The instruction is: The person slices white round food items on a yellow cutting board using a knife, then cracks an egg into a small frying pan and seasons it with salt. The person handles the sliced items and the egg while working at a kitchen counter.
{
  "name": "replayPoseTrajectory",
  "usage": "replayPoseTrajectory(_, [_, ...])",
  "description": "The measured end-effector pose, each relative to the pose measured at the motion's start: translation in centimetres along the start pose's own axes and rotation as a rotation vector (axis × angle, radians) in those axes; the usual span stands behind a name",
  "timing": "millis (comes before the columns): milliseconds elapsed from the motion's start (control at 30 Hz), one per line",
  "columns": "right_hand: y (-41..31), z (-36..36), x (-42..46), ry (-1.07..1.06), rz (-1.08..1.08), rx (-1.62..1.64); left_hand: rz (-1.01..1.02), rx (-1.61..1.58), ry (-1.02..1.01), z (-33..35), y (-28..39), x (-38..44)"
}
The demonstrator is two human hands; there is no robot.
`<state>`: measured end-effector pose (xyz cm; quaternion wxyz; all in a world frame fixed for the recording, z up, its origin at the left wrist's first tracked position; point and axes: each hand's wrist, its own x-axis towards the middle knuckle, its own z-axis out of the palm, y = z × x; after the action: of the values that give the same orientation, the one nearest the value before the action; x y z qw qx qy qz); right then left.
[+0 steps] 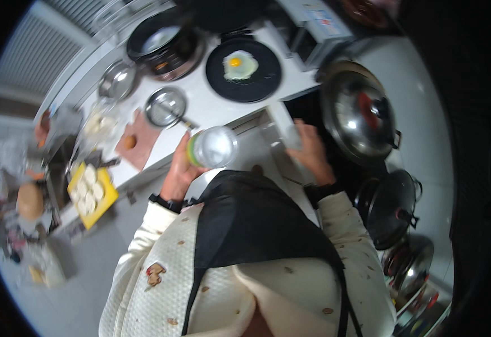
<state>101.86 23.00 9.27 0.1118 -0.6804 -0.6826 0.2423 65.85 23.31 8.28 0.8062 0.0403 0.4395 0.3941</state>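
Note:
My left hand is closed around a clear jar or container with a green-yellow band, held over the counter's front edge. My right hand is beside the dark stovetop, above an open drawer; its fingers are blurred and nothing shows clearly in them. Beyond the hands, a fried egg with a whole yolk lies on a round black griddle plate. A metal bowl with a utensil in it stands near my left hand. A brown egg rests on a pink cloth.
A large lidded pan stands on the stovetop at right, with more lidded pans below it. At left are a yellow board with white pieces, a plastic bag, another metal bowl and a black pot.

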Motion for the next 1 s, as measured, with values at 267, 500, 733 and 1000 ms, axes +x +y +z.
replayPoseTrajectory(267, [13.2,7.7,2.7,0.279,0.089,-0.397,0.129,-0.056,-0.051,1.5,0.3,-3.9])
replayPoseTrajectory(500, [-6.0,-1.8,0.0,0.192,-0.295,0.021,0.21,-0.004,-0.026,0.6,0.1,-4.8])
replayPoseTrajectory(733, [-19.0,-4.5,-2.3,0.235,-0.853,0.157,0.312,0.047,-0.004,1.7,0.8,-6.3])
replayPoseTrajectory(1000, [-20.0,-1.2,-1.6,0.115,-0.919,0.205,0.325,0.061,0.024,1.1,0.9,-7.7])
